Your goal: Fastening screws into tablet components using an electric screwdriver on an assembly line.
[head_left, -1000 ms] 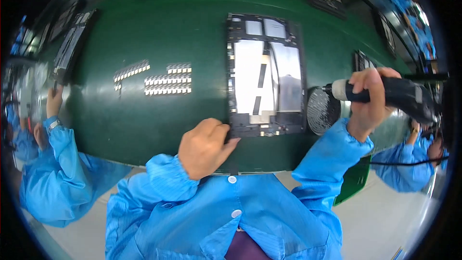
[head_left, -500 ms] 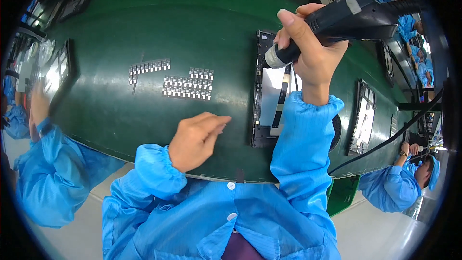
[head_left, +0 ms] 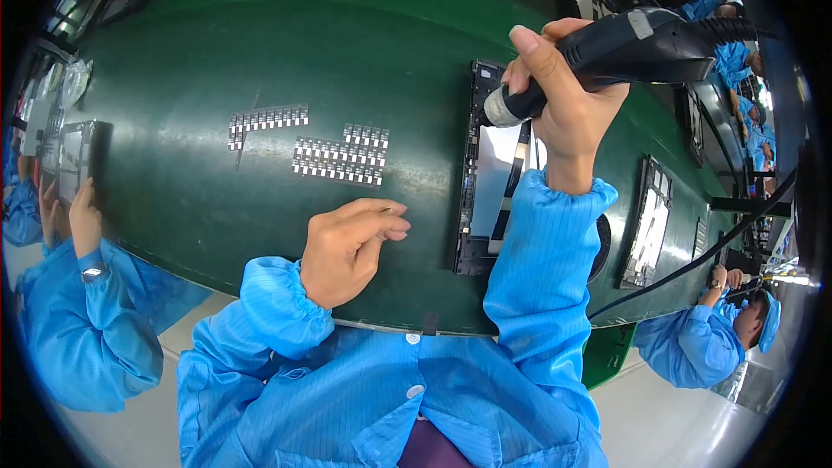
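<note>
The right hand (head_left: 579,117) grips a black power driver (head_left: 637,54) over the black-framed device (head_left: 496,156) on the bench (head_left: 416,69). The left hand (head_left: 342,247) curls loosely; whether it holds anything cannot be determined.

Desk (head_left: 416,43): bright, with pale shiny patches; front edge bent like a bow.
Left hand (head_left: 342,247) and right hand (head_left: 568,108): sharp and clear.
Right sleeve (head_left: 542,264): soft shine on the folds.
Panel on the right (head_left: 646,230): white glare.
Far people (head_left: 757,126): squashed and fuzzy.
Corners: black and rounded off.
</note>
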Demonstrator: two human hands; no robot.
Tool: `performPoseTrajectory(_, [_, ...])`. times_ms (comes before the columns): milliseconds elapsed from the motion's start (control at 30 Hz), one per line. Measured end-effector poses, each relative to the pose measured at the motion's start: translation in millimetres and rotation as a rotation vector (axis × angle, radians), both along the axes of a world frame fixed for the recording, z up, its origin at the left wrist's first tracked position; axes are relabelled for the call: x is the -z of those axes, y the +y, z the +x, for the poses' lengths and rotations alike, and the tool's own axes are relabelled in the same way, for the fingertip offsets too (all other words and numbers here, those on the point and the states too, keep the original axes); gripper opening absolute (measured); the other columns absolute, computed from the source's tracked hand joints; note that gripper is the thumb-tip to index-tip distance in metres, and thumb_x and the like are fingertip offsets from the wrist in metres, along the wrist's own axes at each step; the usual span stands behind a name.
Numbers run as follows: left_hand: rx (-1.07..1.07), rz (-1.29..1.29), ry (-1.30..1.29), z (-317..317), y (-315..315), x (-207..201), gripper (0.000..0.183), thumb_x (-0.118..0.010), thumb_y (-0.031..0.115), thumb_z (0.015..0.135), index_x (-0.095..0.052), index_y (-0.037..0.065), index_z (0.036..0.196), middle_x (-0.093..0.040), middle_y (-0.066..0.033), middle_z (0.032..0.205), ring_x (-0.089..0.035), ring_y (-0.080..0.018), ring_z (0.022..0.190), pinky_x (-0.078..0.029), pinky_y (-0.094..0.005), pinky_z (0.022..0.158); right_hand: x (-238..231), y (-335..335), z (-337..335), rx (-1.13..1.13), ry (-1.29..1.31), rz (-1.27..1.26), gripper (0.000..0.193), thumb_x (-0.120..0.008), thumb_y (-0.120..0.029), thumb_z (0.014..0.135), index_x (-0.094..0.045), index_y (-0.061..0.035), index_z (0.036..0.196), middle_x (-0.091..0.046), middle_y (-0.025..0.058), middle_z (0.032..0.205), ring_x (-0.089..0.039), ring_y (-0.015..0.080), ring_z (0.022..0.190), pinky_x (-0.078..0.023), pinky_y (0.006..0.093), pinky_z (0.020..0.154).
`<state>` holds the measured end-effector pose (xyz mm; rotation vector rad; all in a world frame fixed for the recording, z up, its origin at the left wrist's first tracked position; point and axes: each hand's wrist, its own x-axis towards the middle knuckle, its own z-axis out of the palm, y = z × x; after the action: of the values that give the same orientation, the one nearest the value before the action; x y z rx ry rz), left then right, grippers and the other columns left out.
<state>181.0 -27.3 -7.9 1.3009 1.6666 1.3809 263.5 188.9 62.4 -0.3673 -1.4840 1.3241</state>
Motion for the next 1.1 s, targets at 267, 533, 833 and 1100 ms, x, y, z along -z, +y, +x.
performPoseTrajectory(267, [0.109, 0.019, 0.009, 14.7, 1.2, -9.8, 0.028, -0.051, -0.011, 0.073, -0.062, -0.002, 0.096, -0.061, -0.0183, 0.104, -0.064, -0.0295, 0.085, -0.053, -0.0318, 0.073, 4.8, -12.0, -0.1, -0.025, -0.043, 0.045, 0.019, -0.073, 0.003, 0.069, -0.057, 0.001, 0.079, -0.058, 0.0055, 0.062, -0.057, 0.0118, 0.048, -0.044, 0.0218, 0.044])
performPoseTrajectory(533, [0.447, 0.537, 0.587, 71.5, 13.4, 2.7, 0.026, -0.06, 0.006, 0.068, -0.062, -0.006, 0.091, -0.061, -0.0179, 0.101, -0.06, -0.0291, 0.098, -0.049, -0.04, 0.083, -16.9, -6.4, 25.8, 0.054, 0.02, 0.209, 0.02, -0.066, 0.001, 0.074, -0.057, 0.0019, 0.092, -0.058, 0.0104, 0.062, -0.057, 0.0182, 0.051, -0.047, 0.0312, 0.052])
performPoseTrajectory(833, [0.327, 0.426, 0.919, 39.5, 82.6, 21.3, 0.034, -0.059, 0.009, 0.077, -0.056, -0.004, 0.107, -0.054, -0.018, 0.117, -0.05, -0.0302, 0.114, -0.039, -0.0414, 0.096, -32.6, -33.0, 119.3, 0.119, 0.084, 0.14, 0.03, -0.063, 0.003, 0.072, -0.046, -0.0018, 0.096, -0.052, 0.0095, 0.065, -0.052, 0.0185, 0.049, -0.046, 0.0318, 0.05])
performPoseTrajectory(1100, [-0.044, 0.14, 1.11, -61.8, 221.3, 5.3, 0.023, -0.062, 0.011, 0.075, -0.054, -0.002, 0.092, -0.054, -0.0155, 0.094, -0.054, -0.0344, 0.092, -0.044, -0.0398, 0.086, 17.4, -57.1, 121.9, 0.075, -0.076, -0.162, 0.049, -0.074, 0.005, 0.066, -0.047, -0.0008, 0.106, -0.055, 0.0061, 0.066, -0.053, 0.0111, 0.056, -0.043, 0.0216, 0.05])
